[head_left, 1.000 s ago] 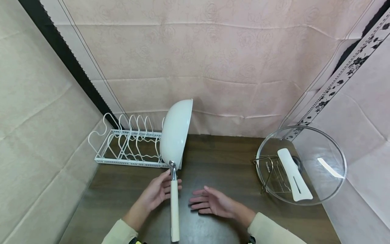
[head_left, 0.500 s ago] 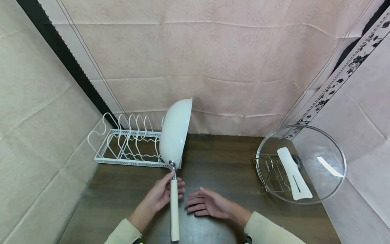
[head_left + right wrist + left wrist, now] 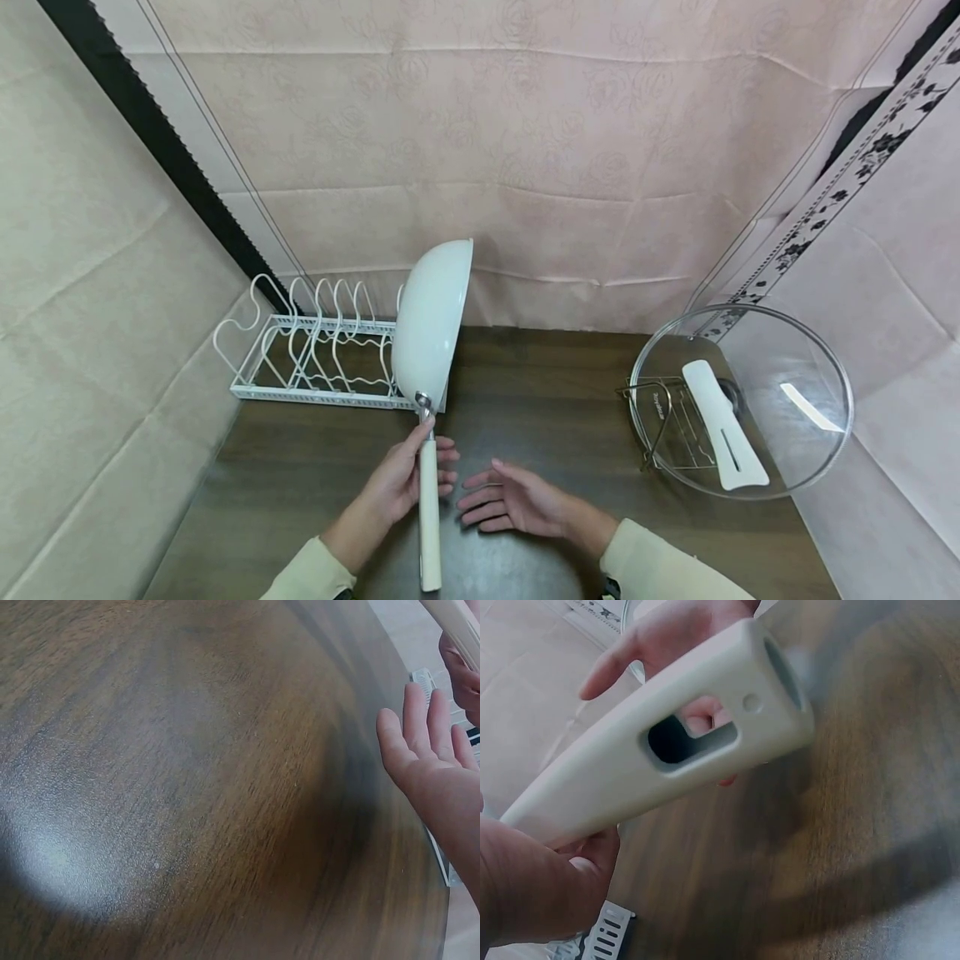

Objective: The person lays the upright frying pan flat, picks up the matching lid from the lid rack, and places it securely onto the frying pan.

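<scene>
A big white pan stands on its edge at the right end of the rack. Its long handle sticks out toward the near side. The left hand is nearer, pinching the handle's pan end. The right hand, just beside it, holds nothing, fingers loosely spread.

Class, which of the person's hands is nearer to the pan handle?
Left. The left hand holds the pan handle; the right hand is apart from it, to its right.
</scene>
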`<act>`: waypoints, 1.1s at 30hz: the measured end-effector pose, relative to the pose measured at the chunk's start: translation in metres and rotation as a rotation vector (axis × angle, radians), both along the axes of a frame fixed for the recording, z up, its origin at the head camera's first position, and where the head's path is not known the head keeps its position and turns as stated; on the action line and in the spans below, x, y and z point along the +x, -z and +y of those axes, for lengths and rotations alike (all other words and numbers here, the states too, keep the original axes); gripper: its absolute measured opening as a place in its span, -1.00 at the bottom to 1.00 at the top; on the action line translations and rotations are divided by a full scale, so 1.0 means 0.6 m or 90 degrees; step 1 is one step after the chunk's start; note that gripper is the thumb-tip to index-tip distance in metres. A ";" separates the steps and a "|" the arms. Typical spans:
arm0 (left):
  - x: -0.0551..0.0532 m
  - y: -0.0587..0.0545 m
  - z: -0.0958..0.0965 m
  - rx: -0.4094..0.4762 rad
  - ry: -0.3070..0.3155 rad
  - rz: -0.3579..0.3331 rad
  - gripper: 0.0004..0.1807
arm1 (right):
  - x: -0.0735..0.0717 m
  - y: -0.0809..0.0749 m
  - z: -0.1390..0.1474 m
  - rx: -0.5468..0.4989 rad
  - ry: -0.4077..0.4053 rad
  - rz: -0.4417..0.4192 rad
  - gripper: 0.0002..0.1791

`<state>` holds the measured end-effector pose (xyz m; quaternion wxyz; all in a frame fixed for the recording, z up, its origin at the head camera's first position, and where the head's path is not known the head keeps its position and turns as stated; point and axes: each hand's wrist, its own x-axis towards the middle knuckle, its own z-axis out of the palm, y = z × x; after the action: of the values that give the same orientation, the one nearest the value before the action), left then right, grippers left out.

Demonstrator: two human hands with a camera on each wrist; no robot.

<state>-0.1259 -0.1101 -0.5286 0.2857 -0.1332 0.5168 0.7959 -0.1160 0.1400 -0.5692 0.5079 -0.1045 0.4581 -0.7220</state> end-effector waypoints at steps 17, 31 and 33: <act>0.004 0.000 0.018 -0.059 -0.058 -0.024 -0.47 | 0.011 0.003 -0.024 -0.025 -0.029 -0.013 -0.13; 0.008 0.006 0.024 -0.085 -0.060 -0.027 -0.48 | 0.017 0.007 -0.036 -0.033 -0.039 -0.003 -0.18; 0.009 0.006 0.025 -0.088 -0.056 -0.027 -0.49 | 0.018 0.006 -0.038 -0.038 -0.041 -0.007 -0.18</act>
<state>-0.1208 -0.0954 -0.5319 0.2512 -0.1919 0.5578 0.7674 -0.1051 0.1175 -0.5726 0.5300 -0.1306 0.4301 -0.7191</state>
